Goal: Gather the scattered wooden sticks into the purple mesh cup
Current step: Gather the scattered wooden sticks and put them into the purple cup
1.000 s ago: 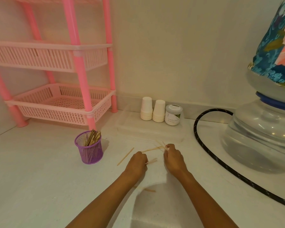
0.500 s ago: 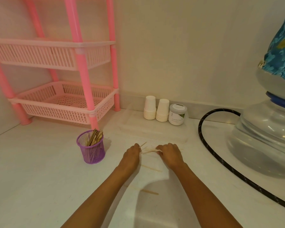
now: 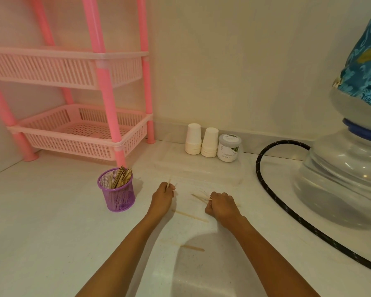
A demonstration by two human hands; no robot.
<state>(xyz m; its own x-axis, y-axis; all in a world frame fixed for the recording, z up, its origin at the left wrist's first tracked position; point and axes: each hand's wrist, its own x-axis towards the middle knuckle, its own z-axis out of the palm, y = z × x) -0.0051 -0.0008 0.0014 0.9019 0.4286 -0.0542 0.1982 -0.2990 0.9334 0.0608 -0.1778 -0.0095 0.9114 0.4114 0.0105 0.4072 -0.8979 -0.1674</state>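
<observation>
The purple mesh cup (image 3: 118,195) stands on the white counter, left of my hands, with several wooden sticks (image 3: 122,176) upright in it. My left hand (image 3: 162,199) grips a stick (image 3: 168,182) that points up out of the fist, just right of the cup. My right hand (image 3: 220,205) holds a small bundle of sticks (image 3: 198,197) that fan out to the left. Between my hands a loose stick (image 3: 190,215) lies flat on the counter. A shorter stick (image 3: 193,248) lies nearer to me.
A pink plastic rack (image 3: 77,133) stands behind the cup. Two stacks of white paper cups (image 3: 201,142) and a small jar (image 3: 229,147) line the wall. A clear lid (image 3: 199,168) lies ahead of my hands. At right are a black hose (image 3: 287,209) and a water jug (image 3: 347,168).
My hands have moved apart. The left hand went left towards the cup with one stick; the right hand drew back to the right with its bundle.
</observation>
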